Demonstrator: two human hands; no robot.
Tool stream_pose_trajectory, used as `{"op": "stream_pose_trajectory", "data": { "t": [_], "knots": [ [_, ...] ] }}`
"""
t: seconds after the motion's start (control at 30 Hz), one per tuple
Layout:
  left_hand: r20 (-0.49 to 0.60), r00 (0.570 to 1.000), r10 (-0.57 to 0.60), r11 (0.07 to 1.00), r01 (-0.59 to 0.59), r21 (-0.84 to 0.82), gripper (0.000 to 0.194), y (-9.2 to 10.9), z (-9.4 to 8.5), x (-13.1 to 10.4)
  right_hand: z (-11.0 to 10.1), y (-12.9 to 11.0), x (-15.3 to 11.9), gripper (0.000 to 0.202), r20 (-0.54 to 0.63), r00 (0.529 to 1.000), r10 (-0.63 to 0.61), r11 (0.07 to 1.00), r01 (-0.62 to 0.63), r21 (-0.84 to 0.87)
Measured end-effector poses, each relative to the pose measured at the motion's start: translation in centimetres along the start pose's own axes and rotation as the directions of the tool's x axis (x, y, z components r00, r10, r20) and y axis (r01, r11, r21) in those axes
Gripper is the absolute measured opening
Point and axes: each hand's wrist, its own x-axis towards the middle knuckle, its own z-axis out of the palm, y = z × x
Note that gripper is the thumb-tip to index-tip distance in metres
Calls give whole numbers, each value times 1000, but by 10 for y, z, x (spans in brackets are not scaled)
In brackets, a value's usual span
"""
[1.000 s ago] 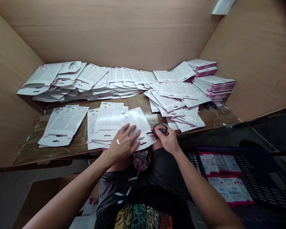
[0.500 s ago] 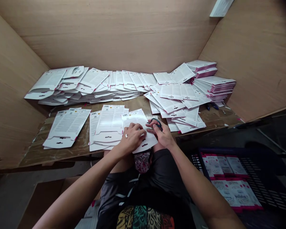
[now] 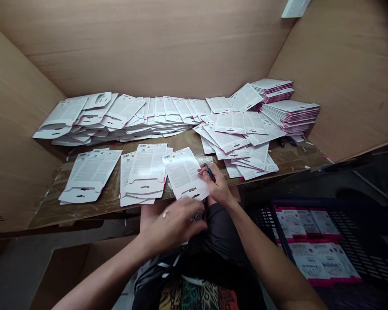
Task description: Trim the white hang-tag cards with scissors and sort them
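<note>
My right hand (image 3: 216,183) is closed around small scissors (image 3: 209,172) with dark teal handles. Its fingertips rest at the right edge of a white printed card sleeve (image 3: 185,172), which lies at the table's front edge with a hanger slot at its lower end. Over my lap, my left hand (image 3: 176,219) is blurred by motion, its thumb apart from its curved fingers. Between thumb and fingers shows a small part of a patterned pouch (image 3: 198,215); whether they touch it is unclear. Just left lies a short stack of similar sleeves (image 3: 147,165).
More sleeves (image 3: 90,174) lie at the table's left. A long overlapping row (image 3: 126,110) runs along the back panel. Loose sleeves (image 3: 231,140) and neat pink-edged stacks (image 3: 297,114) fill the right. A dark blue basket (image 3: 358,228) with pink-and-white packs stands lower right.
My left hand has left the sleeve and moved down toward my lap. My right hand stays by the sleeve's edge with the scissors.
</note>
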Motion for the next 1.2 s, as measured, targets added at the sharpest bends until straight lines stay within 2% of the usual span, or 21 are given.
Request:
{"op": "stream_pose_trajectory", "data": {
  "t": [0.03, 0.07, 0.1, 0.17, 0.23, 0.3, 0.37, 0.47, 0.5, 0.57, 0.67, 0.77, 0.8, 0.87, 0.93, 1.0, 1.03, 1.07, 1.13, 1.2],
  "knots": [
    [-156, 981, -110, 988, 126, 93, 38, -9, 7, -2, -2, -3, -1, 28, 3, 999, -46, 997, 46, -57],
    [-267, 950, -163, 962, 214, 172, 44, -19, 13, -2, -6, -7, -3, 25, 32, 995, -96, 988, 99, -115],
    [-312, 936, -166, 941, 245, 234, 49, -30, 18, -1, -10, -11, -6, 23, 92, 985, -146, 972, 160, -173],
    [-303, 944, -128, 929, 221, 296, 53, -49, 23, 0, -22, -17, -13, 23, 278, 936, -216, 913, 294, -282],
    [-296, 949, -104, 934, 196, 300, 50, -60, 22, 1, -34, -19, -19, 30, 464, 857, -223, 827, 419, -376],
    [-303, 949, -87, 945, 175, 276, 47, -64, 18, 2, -39, -19, -21, 30, 539, 816, -209, 751, 487, -446],
    [-325, 942, -85, 955, 171, 244, 38, -66, 15, 6, -35, -16, -21, 23, 501, 842, -197, 721, 471, -508],
    [-377, 915, -147, 938, 249, 240, 14, -69, 14, 17, -19, -12, -15, 7, 314, 937, -155, 684, 331, -650],
    [-386, 908, -162, 927, 274, 256, 15, -70, 15, 19, -13, -11, -14, 3, 261, 955, -139, 661, 286, -693],
    [-375, 914, -157, 910, 281, 303, 23, -67, 20, 18, -6, -11, -15, 8, 224, 966, -130, 628, 255, -735],
    [-320, 939, -127, 907, 240, 346, 51, -52, 33, 1, -6, -12, -28, 13, 345, 920, -184, 641, 379, -668],
    [-304, 944, -128, 923, 226, 312, 64, -35, 42, -19, -11, -16, -45, 21, 506, 816, -279, 598, 560, -573],
    [-304, 947, -106, 938, 197, 286, 65, -32, 40, -24, -13, -19, -47, 23, 528, 789, -316, 577, 601, -553],
    [-327, 944, -45, 965, 126, 231, 67, -39, 25, -33, -20, -30, -42, 29, 523, 759, -389, 555, 646, -524],
    [-398, 916, -53, 967, 146, 209, 74, -63, -1, -38, -33, -44, -20, 29, 497, 746, -443, 541, 665, -515],
    [-523, 826, -211, 902, 371, 222, 67, -100, -27, -40, -58, -55, 14, 26, 464, 747, -477, 492, 664, -563],
    [-537, 790, -295, 846, 477, 238, 63, -117, -37, -39, -75, -59, 33, 26, 441, 755, -485, 455, 649, -610],
    [-518, 777, -357, 796, 543, 266, 63, -130, -43, -37, -94, -61, 51, 25, 418, 768, -485, 418, 624, -661],
    [-454, 791, -409, 738, 580, 345, 62, -141, -42, -33, -132, -62, 80, 20, 380, 805, -456, 372, 560, -741],
    [-410, 835, -367, 741, 529, 414, 58, -131, -28, -27, -157, -59, 92, 16, 335, 845, -418, 371, 495, -786]
  ]
}}
